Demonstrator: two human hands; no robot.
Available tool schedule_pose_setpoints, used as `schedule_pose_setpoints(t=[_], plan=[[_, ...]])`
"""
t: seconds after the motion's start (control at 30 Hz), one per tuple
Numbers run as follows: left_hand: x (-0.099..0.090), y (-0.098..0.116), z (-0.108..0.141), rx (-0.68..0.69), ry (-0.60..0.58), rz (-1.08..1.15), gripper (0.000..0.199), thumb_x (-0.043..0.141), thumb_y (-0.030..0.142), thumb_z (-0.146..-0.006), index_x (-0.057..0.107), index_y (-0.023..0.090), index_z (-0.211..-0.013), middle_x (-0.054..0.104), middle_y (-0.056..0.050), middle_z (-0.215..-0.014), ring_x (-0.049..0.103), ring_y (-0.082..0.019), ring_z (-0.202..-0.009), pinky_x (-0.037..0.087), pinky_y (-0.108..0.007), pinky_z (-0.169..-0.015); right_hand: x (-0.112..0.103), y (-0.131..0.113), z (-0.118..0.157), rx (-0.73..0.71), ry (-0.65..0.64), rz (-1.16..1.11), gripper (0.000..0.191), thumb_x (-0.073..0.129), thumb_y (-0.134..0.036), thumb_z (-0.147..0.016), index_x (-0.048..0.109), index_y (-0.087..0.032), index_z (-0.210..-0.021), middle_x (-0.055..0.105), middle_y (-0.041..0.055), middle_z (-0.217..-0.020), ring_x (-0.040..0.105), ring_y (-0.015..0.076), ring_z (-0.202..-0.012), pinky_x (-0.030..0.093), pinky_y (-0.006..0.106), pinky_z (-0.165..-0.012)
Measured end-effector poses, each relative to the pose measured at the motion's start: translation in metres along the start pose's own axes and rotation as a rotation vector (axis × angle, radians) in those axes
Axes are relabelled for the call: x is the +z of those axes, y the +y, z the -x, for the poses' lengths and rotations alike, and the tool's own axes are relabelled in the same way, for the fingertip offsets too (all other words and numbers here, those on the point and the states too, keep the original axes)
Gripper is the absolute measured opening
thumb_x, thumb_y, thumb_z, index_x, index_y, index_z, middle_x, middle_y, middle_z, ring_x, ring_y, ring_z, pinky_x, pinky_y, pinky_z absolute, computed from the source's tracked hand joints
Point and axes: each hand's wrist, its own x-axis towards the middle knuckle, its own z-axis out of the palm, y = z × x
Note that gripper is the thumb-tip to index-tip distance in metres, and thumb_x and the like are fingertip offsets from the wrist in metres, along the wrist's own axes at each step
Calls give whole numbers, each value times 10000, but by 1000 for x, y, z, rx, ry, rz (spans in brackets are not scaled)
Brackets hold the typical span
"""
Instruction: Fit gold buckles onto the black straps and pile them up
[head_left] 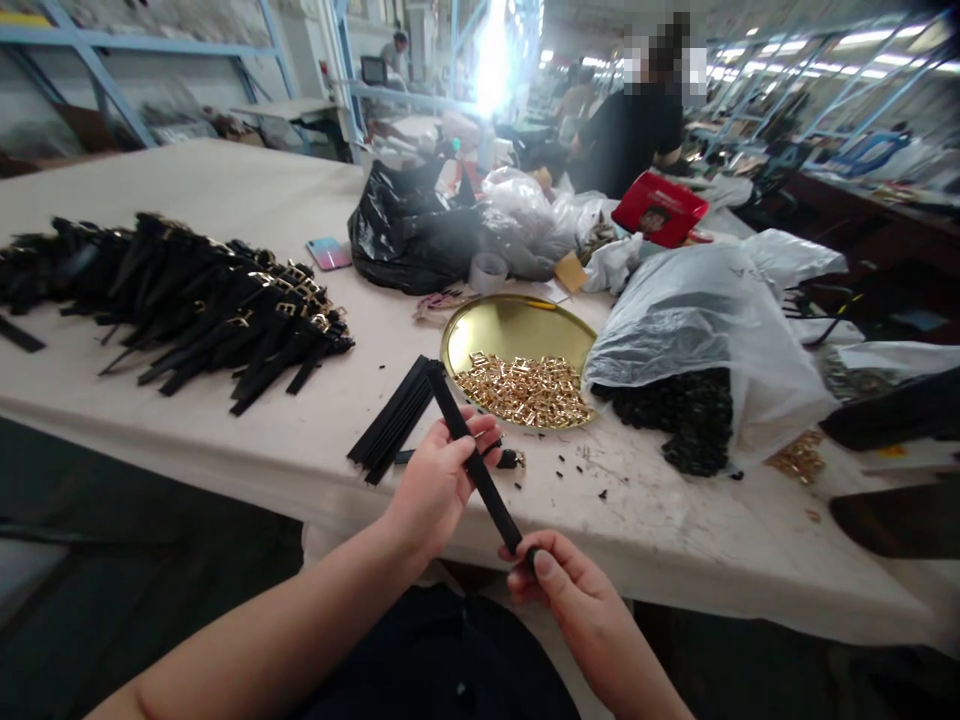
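Observation:
A flat black strap (491, 492) runs slantwise between my two hands above the table's front edge. My left hand (442, 480) grips it around the middle, thumb on top. At its lower end my right hand (559, 580) is closed, pinching the strap and a small dark piece. Behind my left hand lies a stack of black straps (394, 420). A round gold tray (480, 325) holds a heap of gold buckles (529, 390). Just right of my left hand, a strap with a gold buckle (511, 459) lies on the table.
Many buckled black straps (217, 300) are piled at the left, near a phone (328, 253). A black bag (409, 230) stands behind the tray. To the right, a clear plastic bag (675, 310) spills small black pieces (697, 420). A person (630, 130) in black is beyond the table.

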Motion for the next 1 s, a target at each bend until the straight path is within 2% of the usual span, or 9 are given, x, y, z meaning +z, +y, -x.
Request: schedule_pose_setpoints(t=[0.1,0.2,0.3,0.37,0.43,0.53,0.63,0.77,1.0], plan=[[-6,-1,6,-11,-77,-109,257,500,88,-773,516,159,-1020,621,-69,-1011,552,-188,-1018,445,-339,-896,-13,-3,-7,-46,159,-71,240,606,-423,-770,615,-197,-847,659,42,-846,581,134,-679,462,279,-672],[-14,2,14,-79,-247,-357,246,583,98,-714,608,149,-954,627,-70,-1034,539,-193,-1031,433,-287,-889,-32,-8,-11,-84,282,-105,246,648,-417,-735,626,-198,-846,655,19,-768,574,120,-649,458,252,-656],[-19,4,20,-352,-393,-506,246,605,147,-706,636,140,-950,655,-83,-955,593,-182,-920,468,-258,-789,-42,-14,-11,-117,305,-101,247,655,-417,-728,633,-200,-844,626,-6,-673,561,116,-625,451,240,-632],[-19,3,20,-581,-436,-468,250,577,182,-727,615,131,-968,666,-85,-864,621,-175,-838,487,-258,-715,-42,-15,-11,-111,287,-69,249,648,-422,-731,636,-197,-836,613,-10,-646,556,120,-624,448,246,-636],[-18,-2,19,-700,-466,-408,250,577,202,-728,586,130,-967,658,-81,-859,631,-170,-794,492,-251,-661,-39,-15,-12,-93,277,-24,258,645,-428,-731,643,-190,-832,613,-3,-655,554,129,-628,448,263,-647],[-19,-13,14,-680,-487,-401,320,607,247,-730,522,161,-1027,641,-44,-849,608,-95,-607,452,-182,-531,-35,-12,-16,-92,311,-40,273,672,-424,-702,657,-194,-847,631,13,-747,553,138,-664,453,275,-662],[-20,-20,9,-636,-463,-472,321,614,264,-731,515,158,-1017,616,4,-720,513,-26,-449,372,-127,-435,-33,-8,-22,-126,373,-169,267,719,-394,-658,674,-204,-840,592,-15,-675,506,102,-588,438,221,-570],[-16,-21,5,-603,-395,-532,195,599,244,-710,521,142,-857,599,20,-636,492,-28,-421,358,-125,-404,-31,-5,-28,-124,335,-369,233,723,-372,-660,684,-194,-805,546,-34,-601,456,69,-503,411,173,-463],[-16,-27,-2,-613,-369,-522,174,583,248,-698,468,153,-786,610,19,-635,503,-39,-416,361,-128,-383,-29,-8,-35,-50,439,-499,309,778,-256,-603,679,-198,-889,664,-8,-791,598,75,-623,523,149,-595]])
